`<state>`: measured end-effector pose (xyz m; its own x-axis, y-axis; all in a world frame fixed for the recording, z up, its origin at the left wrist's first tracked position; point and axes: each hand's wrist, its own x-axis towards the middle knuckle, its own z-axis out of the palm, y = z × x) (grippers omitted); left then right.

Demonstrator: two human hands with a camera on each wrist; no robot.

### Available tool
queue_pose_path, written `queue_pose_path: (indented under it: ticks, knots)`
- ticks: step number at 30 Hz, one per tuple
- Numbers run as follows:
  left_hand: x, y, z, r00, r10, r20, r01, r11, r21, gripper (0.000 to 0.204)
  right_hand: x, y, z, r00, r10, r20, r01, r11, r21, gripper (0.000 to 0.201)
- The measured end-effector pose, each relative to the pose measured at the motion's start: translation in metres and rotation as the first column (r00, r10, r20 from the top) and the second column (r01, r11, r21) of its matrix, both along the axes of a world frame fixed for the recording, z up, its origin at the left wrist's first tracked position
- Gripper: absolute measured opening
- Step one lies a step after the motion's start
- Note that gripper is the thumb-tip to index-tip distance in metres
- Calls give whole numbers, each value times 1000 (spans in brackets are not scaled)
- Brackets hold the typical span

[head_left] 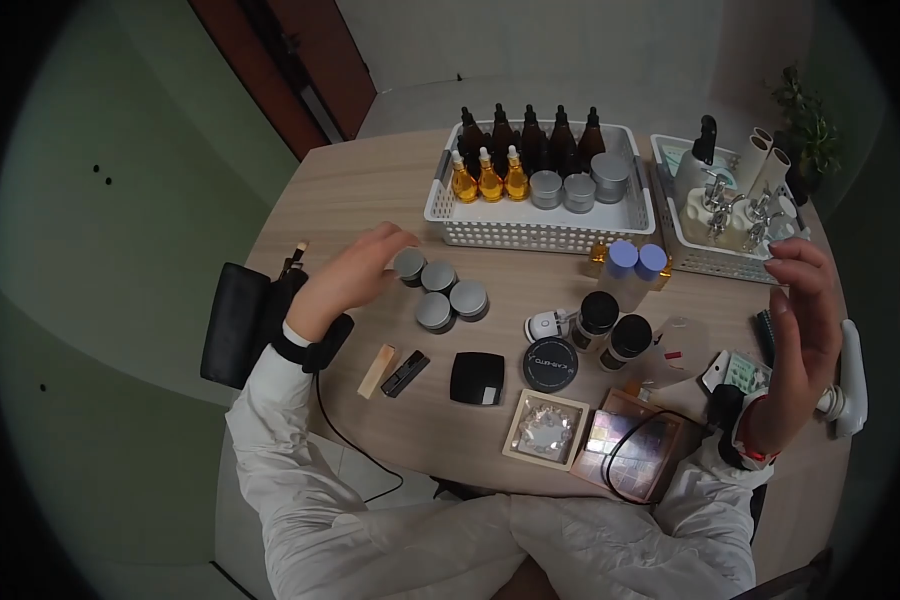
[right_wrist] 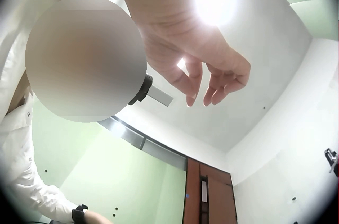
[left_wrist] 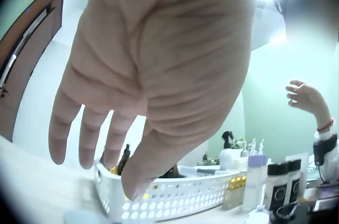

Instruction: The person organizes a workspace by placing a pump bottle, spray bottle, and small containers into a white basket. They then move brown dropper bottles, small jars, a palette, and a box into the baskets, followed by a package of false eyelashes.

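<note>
My left hand (head_left: 350, 278) hovers at the left of the table, its fingertips right beside a group of small silver-lidded jars (head_left: 436, 312). In the left wrist view the same hand (left_wrist: 153, 70) has straight, spread fingers and holds nothing. My right hand (head_left: 808, 330) is raised at the right edge, between the right basket and a white handled device (head_left: 850, 380). Its fingers are loosely bent and empty, as the hand (right_wrist: 196, 60) in the right wrist view also shows.
A white basket (head_left: 545, 236) holds dark pump bottles, amber dropper bottles and jars. The right basket (head_left: 715, 265) holds dispensers. Purple-capped bottles (head_left: 635, 272), black-lidded jars (head_left: 610, 330), a black compact (head_left: 477, 378) and an eyeshadow palette (head_left: 630, 445) stand nearer. A black bag (head_left: 235, 325) lies left.
</note>
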<state>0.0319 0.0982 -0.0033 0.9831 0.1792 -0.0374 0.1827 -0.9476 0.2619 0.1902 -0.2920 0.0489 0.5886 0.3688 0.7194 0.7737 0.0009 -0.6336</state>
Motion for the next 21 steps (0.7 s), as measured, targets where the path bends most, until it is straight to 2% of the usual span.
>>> queue_pose_path:
  ticks: [4, 6, 10, 12, 16, 18, 19, 21]
  knots:
    - [-4, 28, -57, 999, -16, 52, 15, 1000, 26, 59, -1, 6, -2, 999, 31, 10, -30, 999, -37, 23]
    - [2, 31, -70, 1000, 1, -22, -1, 1000, -26, 68, -2, 8, -1, 999, 34, 16, -33, 999, -42, 23]
    - [11, 42, -92, 999, -37, 12, 37, 999, -20, 62, -6, 8, 4, 1000, 21, -3, -22, 999, -46, 22]
    - [14, 45, -90, 999, 21, -27, -25, 991, -135, 51, -6, 8, 4, 1000, 10, -8, -10, 999, -42, 22]
    - [6, 43, -64, 999, 34, 1, -34, 989, -141, 42, -5, 9, 3, 999, 9, -34, -10, 1000, -30, 23]
    - [2, 36, -26, 979, 100, 176, -81, 990, -114, 40, -3, 9, 1, 999, 5, -41, -6, 1000, -24, 23]
    - [3, 30, -4, 980, 94, 173, -75, 991, -111, 40, -2, 10, 1, 999, 5, -40, -6, 1000, -28, 23]
    - [13, 21, 32, 926, 114, 359, -61, 986, -155, 41, -1, 12, 0, 999, 7, -37, -8, 999, -36, 23]
